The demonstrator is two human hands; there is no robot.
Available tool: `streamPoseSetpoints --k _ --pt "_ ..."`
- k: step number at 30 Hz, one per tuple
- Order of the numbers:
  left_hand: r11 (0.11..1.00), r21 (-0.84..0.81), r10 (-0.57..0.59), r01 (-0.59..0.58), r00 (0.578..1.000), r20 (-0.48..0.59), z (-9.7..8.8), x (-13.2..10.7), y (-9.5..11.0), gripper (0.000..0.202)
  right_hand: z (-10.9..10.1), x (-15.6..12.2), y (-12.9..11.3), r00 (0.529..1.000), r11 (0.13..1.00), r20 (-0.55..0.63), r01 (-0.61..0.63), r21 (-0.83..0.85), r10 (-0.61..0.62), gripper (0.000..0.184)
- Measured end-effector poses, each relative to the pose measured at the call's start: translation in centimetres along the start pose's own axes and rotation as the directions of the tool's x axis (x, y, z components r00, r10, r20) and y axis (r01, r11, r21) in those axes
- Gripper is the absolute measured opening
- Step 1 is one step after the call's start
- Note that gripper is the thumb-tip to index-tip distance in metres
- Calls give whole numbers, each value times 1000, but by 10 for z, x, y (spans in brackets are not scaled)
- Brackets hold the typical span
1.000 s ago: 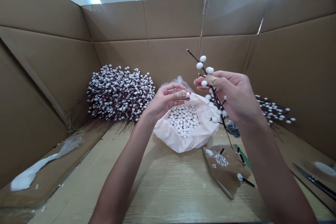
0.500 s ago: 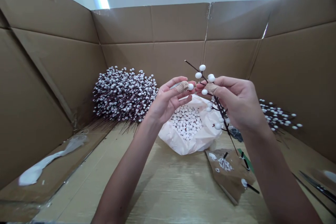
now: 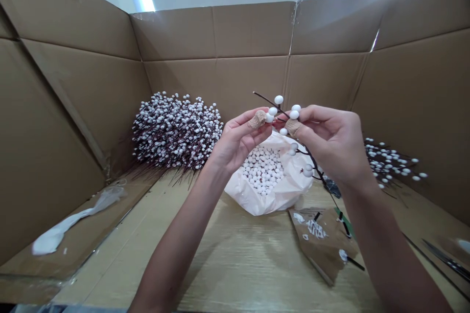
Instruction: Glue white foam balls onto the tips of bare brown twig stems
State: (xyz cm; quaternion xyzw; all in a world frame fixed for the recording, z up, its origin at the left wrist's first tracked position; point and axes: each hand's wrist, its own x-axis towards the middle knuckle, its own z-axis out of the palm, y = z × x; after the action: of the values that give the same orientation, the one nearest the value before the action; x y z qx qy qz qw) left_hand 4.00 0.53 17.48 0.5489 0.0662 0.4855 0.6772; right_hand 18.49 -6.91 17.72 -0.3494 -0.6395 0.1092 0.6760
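Observation:
My right hand (image 3: 326, 139) pinches a dark brown artificial berry stem (image 3: 311, 155) that carries several white berries. The stem slants from upper left down to the right, its bare tip pointing left. Between the thumb and fingers of my left hand (image 3: 242, 134) is a loose white berry (image 3: 269, 118), held against the side of the stem near another berry. Tan wrappings cover both thumb tips. Below the hands sits an open white plastic bag (image 3: 253, 205) full of white berries (image 3: 264, 168).
A large pile of finished berry stems (image 3: 176, 129) lies at back left, a smaller bunch (image 3: 392, 159) at right. Brown cardboard (image 3: 319, 254) with white glue smears and black sticks lies front right, scissors (image 3: 444, 257) farther right. Cardboard walls (image 3: 253, 78) surround the table.
My left hand has brought its white berry right up to the stem. The stem has tilted, its tip swinging lower and left. The left fingers have closed in more.

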Motion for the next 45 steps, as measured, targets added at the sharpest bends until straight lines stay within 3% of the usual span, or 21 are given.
streamPoseSetpoints --k 17,30,38,45 --pt "1000 -21 22 -22 1000 7 3 0 -1 12 0 1 0 998 996 -4 57 -63 -57 19" --pt "988 89 120 -124 992 48 1 1 -5 9 -1 -1 0 998 993 -7 63 -102 -64 10" --pt "993 57 105 -102 994 -44 9 -1 -9 14 -2 1 5 989 981 -3 148 -125 -149 11" --pt "991 79 110 -109 994 -10 9 -3 -6 15 -4 3 4 994 990 8 113 -79 -113 10"
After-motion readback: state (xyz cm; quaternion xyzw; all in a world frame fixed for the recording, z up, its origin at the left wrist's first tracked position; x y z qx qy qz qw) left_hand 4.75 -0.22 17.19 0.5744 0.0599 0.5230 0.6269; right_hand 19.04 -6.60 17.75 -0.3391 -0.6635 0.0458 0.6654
